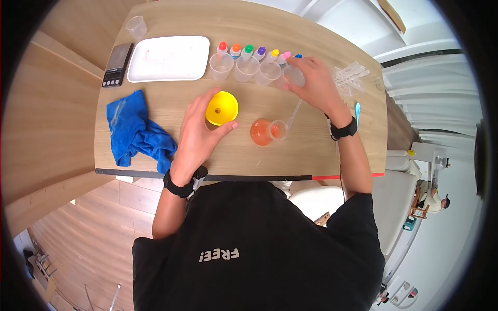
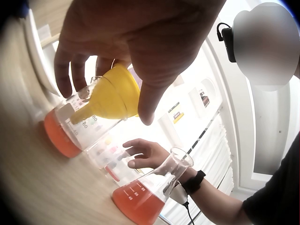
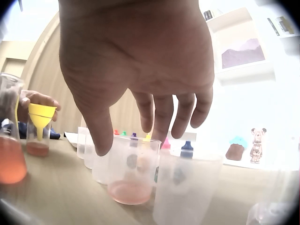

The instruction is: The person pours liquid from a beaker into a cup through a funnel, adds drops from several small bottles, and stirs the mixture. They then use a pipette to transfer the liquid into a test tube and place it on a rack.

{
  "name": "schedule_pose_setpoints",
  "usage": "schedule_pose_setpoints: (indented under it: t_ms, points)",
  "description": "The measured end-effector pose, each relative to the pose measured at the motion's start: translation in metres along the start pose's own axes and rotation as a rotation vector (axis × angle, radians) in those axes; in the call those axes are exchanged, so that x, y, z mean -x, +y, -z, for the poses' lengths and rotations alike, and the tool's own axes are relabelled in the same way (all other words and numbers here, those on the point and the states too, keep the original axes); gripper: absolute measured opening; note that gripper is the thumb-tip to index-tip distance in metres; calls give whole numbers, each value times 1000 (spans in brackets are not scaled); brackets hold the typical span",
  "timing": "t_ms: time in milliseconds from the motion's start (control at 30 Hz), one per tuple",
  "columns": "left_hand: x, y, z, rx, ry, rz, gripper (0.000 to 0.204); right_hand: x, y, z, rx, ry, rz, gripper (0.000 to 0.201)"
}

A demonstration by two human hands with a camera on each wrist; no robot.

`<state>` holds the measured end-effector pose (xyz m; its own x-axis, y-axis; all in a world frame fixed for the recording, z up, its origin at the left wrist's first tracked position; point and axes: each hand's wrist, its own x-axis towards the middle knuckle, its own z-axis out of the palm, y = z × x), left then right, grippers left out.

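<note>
My left hand (image 1: 196, 127) is spread around a yellow funnel (image 1: 222, 108), fingers on one side and thumb on the other. In the left wrist view the funnel (image 2: 110, 96) stands in a glass beaker (image 2: 63, 136) with orange liquid at the bottom. My right hand (image 1: 317, 85) reaches over the row of clear plastic cups. Its thumb and fingers are apart, around the rim of a cup (image 3: 129, 168) holding a little pink liquid, in the right wrist view. A conical flask (image 1: 260, 132) of orange liquid stands between my hands.
Coloured-cap bottles (image 1: 249, 50) line up behind the cups. A white tray (image 1: 168, 70), black scale (image 1: 117, 59), and blue cloth (image 1: 132, 127) lie at left. Several plastic droppers (image 1: 350, 76) and a blue spoon (image 1: 357, 110) are at right. One dropper (image 1: 295, 113) lies beside the flask.
</note>
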<state>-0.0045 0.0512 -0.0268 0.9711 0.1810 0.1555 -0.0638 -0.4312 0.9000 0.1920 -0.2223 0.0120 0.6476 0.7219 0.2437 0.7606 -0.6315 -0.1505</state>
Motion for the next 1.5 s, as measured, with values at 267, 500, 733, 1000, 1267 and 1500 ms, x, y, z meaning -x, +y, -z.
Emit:
schedule_pose_setpoints:
  t_ms: [267, 500, 733, 1000, 1267, 1500]
  points:
    - [-1, -2, 0, 2, 3, -14, 74, -8, -39, 58, -299, 71, -84, 54]
    - [0, 0, 0, 6, 6, -32, 75, -24, -85, 61, -372, -211, 66, 74]
    - [1, -9, -5, 25, 76, -110, 72, -48, -113, 46, -280, -433, 295, 72]
    - [1, -6, -2, 55, 69, -70, 73, -62, -126, 37, -242, -327, 409, 77]
    - [2, -9, -3, 16, 80, -98, 71, -64, -133, 37, -167, -324, 472, 76]
    - [1, -8, -3, 11, 69, -66, 70, -63, -139, 31, -55, -225, 605, 67]
